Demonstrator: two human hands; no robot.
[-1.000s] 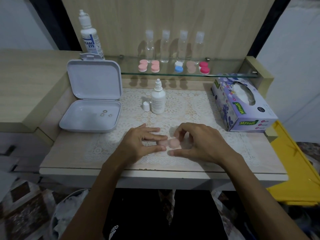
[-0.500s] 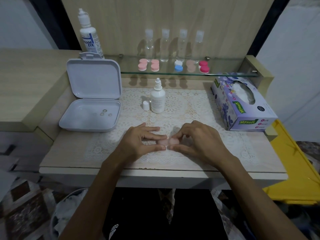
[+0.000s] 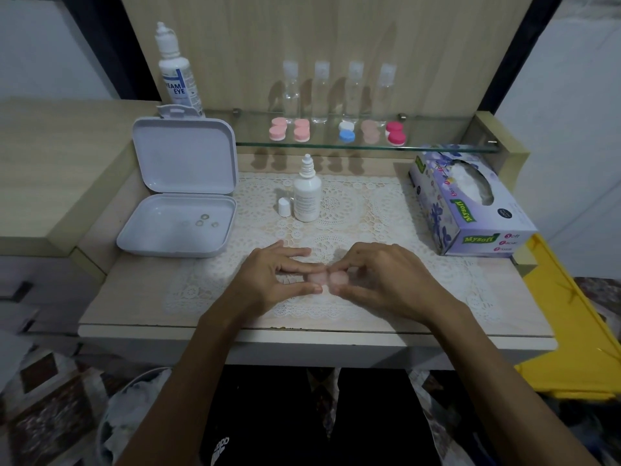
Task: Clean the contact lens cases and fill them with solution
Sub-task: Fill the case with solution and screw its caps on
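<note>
- my left hand (image 3: 268, 277) holds the left side of the pale pink lens case (image 3: 327, 279) between thumb and fingers, so it does not slide.
- my right hand (image 3: 383, 280) pinches the right cup of the case with thumb and finger. i think i am twisting its cap, but i cannot tell which way.
- the case sits low in the middle of the frame, on the lace mat (image 3: 369, 210).
- it looks small, with two round cups side by side, soft pink and a bit see-through.
- the small white bottle (image 3: 306, 196) stands just above my hands with its cap (image 3: 284, 207) off beside it, so i think it is ready to pour.
- more cases (image 3: 346, 132) wait on the glass shelf (image 3: 437, 148), near the top.
</note>
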